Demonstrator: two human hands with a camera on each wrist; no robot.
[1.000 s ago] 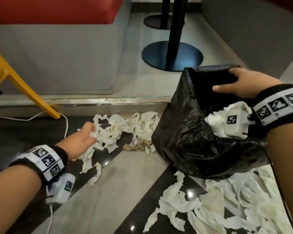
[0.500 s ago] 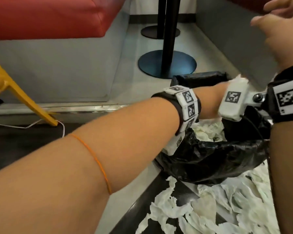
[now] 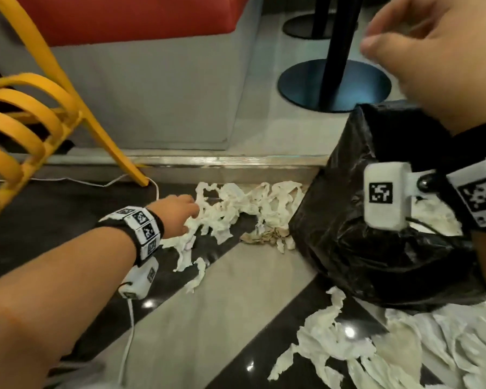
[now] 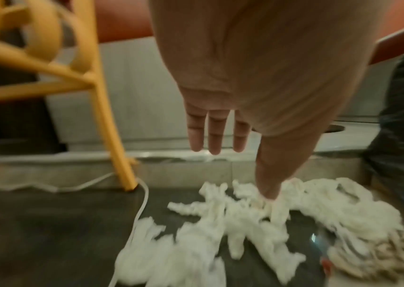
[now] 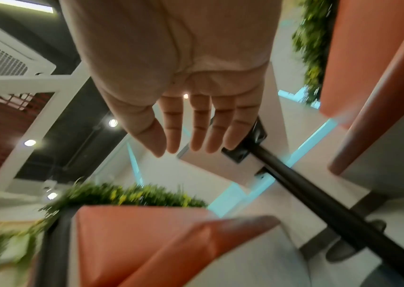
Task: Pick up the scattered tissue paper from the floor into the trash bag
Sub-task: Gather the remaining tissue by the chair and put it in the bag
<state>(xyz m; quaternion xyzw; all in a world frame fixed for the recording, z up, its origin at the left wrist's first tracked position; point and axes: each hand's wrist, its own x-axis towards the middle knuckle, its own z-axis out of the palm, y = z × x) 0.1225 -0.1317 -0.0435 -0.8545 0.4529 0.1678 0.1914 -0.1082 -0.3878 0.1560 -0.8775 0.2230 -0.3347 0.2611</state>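
White tissue strips [image 3: 236, 209] lie scattered on the dark floor by the step, blurred in the left wrist view [image 4: 245, 223]. My left hand [image 3: 180, 217] reaches down at the pile's left end with fingers straight; its thumb tip touches the tissue [image 4: 267, 192]. More tissue [image 3: 376, 346] lies at the front right. The black trash bag [image 3: 348, 234] stands on the floor at right with white tissue inside [image 3: 438, 217]. My right hand [image 3: 432, 51] is raised above the bag, fingers relaxed and empty [image 5: 196, 136].
A yellow chair [image 3: 40, 116] stands at left, one leg near the tissue pile [image 4: 112, 136]. A white cable [image 3: 68, 179] runs along the step. A black table post on a round base [image 3: 334, 85] and a red-cushioned bench [image 3: 129, 21] are behind.
My left arm has come back out of the bag to the tissue pile by the step, hand now empty. My right hand stays raised off the bag's rim.
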